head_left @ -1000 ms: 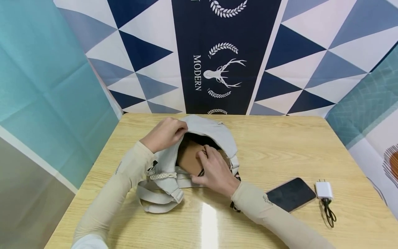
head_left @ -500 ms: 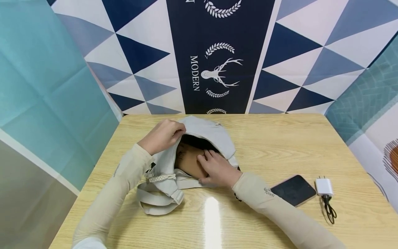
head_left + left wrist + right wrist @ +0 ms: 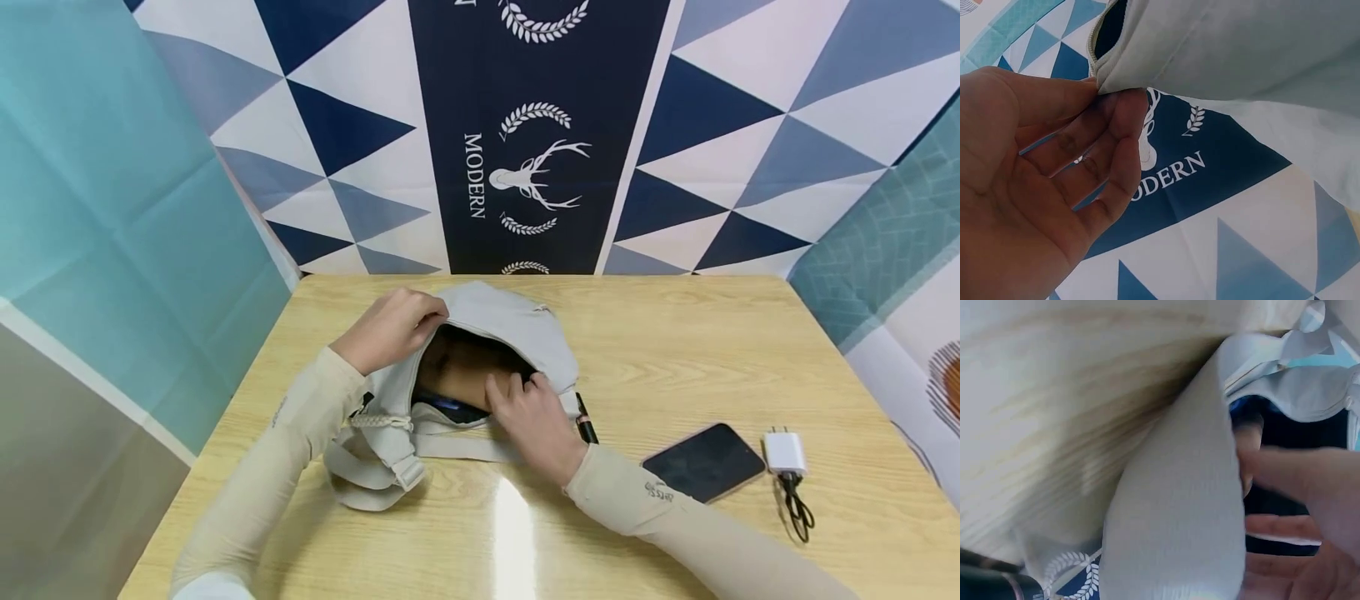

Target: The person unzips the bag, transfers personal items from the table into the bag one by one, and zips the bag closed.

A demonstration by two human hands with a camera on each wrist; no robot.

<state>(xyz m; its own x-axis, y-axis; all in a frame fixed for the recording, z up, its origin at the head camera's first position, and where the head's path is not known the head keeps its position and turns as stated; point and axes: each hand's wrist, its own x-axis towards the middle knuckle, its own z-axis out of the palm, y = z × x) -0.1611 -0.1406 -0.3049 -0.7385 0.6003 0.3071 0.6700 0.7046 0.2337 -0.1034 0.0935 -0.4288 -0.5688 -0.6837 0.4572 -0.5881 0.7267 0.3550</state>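
A pale grey fabric waist bag [image 3: 510, 312] lies on the table with its zipped mouth gaping. My left hand [image 3: 397, 325] pinches the mouth's upper left edge and lifts it; in the left wrist view thumb and fingertips meet on the fabric beside the zipper. Inside the bag are a flat brown notebook [image 3: 461, 379] and, below it, a glossy black thing [image 3: 450, 407] with a blue gleam. My right hand [image 3: 532, 421] is at the mouth's right side, fingertips just inside by the notebook. A pale grey fabric band [image 3: 1172, 506] covers much of the right wrist view.
A black pen-like tube [image 3: 586, 421] lies right of the bag. Farther right are a phone [image 3: 705, 461] and a white charger [image 3: 784, 452] with a coiled black cable. The bag's strap [image 3: 367, 487] loops out at front left. A patterned cloth hangs behind the table.
The brown notebook has gone deeper into the bag, and the glossy black thing now shows below it. My right hand has drawn slightly right and down. The left hand keeps its pinch.
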